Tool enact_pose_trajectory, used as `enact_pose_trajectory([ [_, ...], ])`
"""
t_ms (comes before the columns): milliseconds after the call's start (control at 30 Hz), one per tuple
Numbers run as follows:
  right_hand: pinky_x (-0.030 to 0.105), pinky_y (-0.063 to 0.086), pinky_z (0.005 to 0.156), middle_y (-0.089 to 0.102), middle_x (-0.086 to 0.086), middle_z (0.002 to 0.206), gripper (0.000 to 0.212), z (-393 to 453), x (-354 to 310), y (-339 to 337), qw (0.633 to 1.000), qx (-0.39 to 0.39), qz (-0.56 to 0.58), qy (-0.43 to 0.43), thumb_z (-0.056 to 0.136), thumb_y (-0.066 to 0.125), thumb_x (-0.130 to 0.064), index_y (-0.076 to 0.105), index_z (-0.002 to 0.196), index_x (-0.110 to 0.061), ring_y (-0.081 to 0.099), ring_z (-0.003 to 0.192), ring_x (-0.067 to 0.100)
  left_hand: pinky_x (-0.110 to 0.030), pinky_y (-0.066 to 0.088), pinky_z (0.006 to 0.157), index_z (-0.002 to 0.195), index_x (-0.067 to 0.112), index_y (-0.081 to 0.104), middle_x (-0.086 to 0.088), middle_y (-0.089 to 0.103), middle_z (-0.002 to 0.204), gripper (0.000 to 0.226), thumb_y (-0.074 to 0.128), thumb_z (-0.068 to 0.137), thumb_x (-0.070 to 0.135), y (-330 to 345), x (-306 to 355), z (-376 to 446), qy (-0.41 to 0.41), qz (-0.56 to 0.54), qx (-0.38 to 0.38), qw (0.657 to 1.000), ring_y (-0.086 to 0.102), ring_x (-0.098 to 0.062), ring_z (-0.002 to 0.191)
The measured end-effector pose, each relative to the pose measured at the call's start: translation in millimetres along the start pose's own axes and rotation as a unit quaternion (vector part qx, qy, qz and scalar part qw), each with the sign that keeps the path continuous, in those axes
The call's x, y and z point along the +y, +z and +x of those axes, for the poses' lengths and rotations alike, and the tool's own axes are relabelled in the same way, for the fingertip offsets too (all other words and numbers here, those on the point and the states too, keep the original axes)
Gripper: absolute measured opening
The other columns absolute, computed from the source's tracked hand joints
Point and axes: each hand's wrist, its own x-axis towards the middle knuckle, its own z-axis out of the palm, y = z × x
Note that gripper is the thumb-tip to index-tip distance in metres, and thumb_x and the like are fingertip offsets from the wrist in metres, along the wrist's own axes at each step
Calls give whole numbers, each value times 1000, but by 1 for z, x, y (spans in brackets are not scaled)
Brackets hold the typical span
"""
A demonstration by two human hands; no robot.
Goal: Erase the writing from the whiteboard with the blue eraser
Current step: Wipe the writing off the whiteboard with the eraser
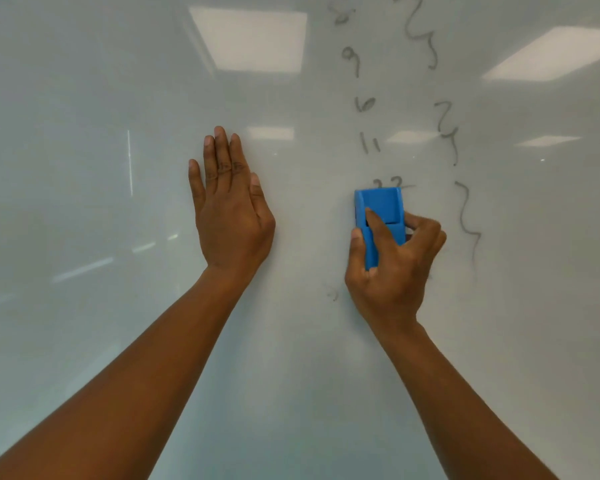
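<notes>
The whiteboard [118, 98] fills the whole head view. My right hand [392, 268] grips the blue eraser [381, 209] and presses it flat on the board, its top edge covering the lower part of a faded "22". Above it runs a column of grey numbers [369, 143], and to the right are wavy marker lines [468, 216]. A faint smudge [332, 292] sits left of my right wrist. My left hand [231, 209] lies flat on the board with fingers extended, left of the eraser, holding nothing.
The glossy board reflects ceiling light panels [253, 38] at the top centre and top right. No frame or tray of the board is in view.
</notes>
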Motion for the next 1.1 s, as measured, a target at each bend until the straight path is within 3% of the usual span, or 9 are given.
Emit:
enact_pose_trajectory([
  [167, 48, 49, 82, 45, 17, 114, 33, -18, -33, 16, 998, -33, 23, -57, 87, 66, -27, 68, 118, -16, 43, 98, 33, -41, 2, 126, 158, 6, 17, -10, 13, 166, 54, 23, 106, 22, 0, 2, -1, 4, -2, 2, 1000, 7, -22, 155],
  [333, 46, 52, 74, 43, 14, 119, 35, -75, -25, 2, 990, -95, 26, -100, 87, 67, -28, 63, 121, -20, 43, 94, 29, -40, 2, 126, 158, 6, 18, -10, 15, 166, 54, 25, 106, 20, -1, -2, -1, 8, 0, 7, 1000, 9, -22, 154],
  [600, 42, 54, 75, 37, 8, 116, 32, -18, 21, -16, 1000, -16, -2, -15, 88, 67, -27, 68, 117, -15, 42, 105, 29, -42, 1, 126, 158, 6, 16, -11, 12, 166, 54, 23, 106, 20, 0, 0, 0, 2, 7, 5, 1000, 6, -22, 155],
  [700, 50, 52, 80, 43, 17, 116, 31, -12, 6, -5, 999, -23, 4, -23, 89, 66, -27, 68, 117, -16, 44, 105, 33, -43, 0, 126, 158, 5, 14, -12, 11, 166, 55, 24, 106, 20, -1, 1, 0, 1, 18, -2, 1000, 5, -25, 155],
  [900, 45, 54, 74, 41, 9, 119, 37, -59, -7, -7, 995, -71, 18, -64, 86, 67, -30, 60, 122, -24, 41, 99, 25, -52, -6, 122, 158, 6, 13, -12, 10, 167, 54, 24, 107, 21, 0, 12, -1, -9, 38, -5, 999, 3, -29, 154],
  [1100, 50, 52, 76, 42, 15, 113, 30, -36, 46, -33, 1000, 4, -26, 9, 85, 70, -25, 71, 113, -13, 45, 101, 33, -54, -4, 122, 157, 4, 16, -14, 12, 166, 54, 24, 107, 20, 10, 40, 2, 35, 19, -10, 999, 6, -31, 154],
])
